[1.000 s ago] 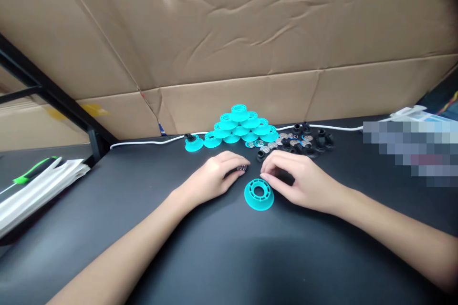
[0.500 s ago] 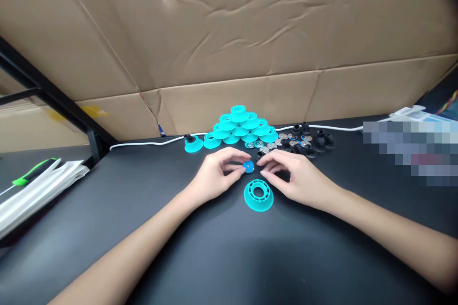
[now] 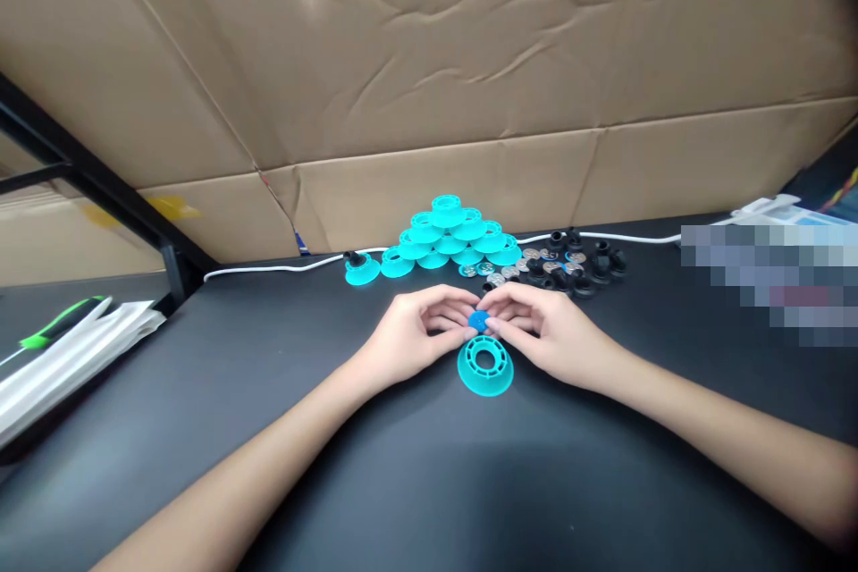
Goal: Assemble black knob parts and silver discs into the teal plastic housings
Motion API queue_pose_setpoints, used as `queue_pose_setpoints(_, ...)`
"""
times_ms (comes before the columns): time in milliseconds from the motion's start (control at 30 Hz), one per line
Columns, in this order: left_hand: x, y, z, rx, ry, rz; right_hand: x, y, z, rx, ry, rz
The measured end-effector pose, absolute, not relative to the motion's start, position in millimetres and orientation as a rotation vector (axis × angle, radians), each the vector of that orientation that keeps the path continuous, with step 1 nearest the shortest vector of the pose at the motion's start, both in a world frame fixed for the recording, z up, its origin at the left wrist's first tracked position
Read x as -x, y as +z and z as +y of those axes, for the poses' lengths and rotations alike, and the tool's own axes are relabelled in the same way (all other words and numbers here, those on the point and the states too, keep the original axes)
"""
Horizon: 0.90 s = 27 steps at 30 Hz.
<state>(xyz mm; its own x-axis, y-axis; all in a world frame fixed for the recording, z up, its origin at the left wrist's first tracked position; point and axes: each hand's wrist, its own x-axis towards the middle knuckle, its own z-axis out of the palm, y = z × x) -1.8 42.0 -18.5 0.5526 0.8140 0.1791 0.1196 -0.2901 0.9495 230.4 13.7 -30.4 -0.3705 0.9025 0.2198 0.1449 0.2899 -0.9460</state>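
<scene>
A small blue disc (image 3: 478,320) is held up between my two hands, just beyond a turquoise ring-shaped base (image 3: 485,375) that stands on the black table. My left hand (image 3: 429,322) pinches the disc from the left, its thumb low and its fingers curled behind. From the right, my right hand (image 3: 536,322) closes on the same disc, with the thumb tip on its face. The turquoise base has a slotted rim and an open centre; neither hand visibly grips it. Some fingertips behind the disc are hidden.
Behind my hands rises a pyramid of turquoise bases (image 3: 448,241). One base (image 3: 363,270) at its left carries a black part. Round metallic discs (image 3: 510,272) and black knob-like parts (image 3: 607,261) lie to the right. A white cable (image 3: 281,269) runs along the cardboard wall (image 3: 435,63).
My left hand and the blue disc have shifted slightly right. My right hand has closed in, and its thumb now touches the disc.
</scene>
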Motion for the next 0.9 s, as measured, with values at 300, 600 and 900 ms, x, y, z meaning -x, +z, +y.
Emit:
queue_pose_setpoints(300, -1.6, -14.5, 37.8, -1.773, 0.853, 0.853, -227.5, -28.8, 12.9, 0.969, 1.145, -1.663)
queue_pose_setpoints(600, -1.0, -14.2, 39.0, -1.691, 0.847, 0.855, -229.5, -27.9, 12.4, 0.943, 1.251, -1.593)
queue_pose_setpoints(900, -1.7, -10.8, 36.6, -1.779, 0.881, 0.874, -228.7, -29.0, 13.1, 0.973, 1.212, -1.599)
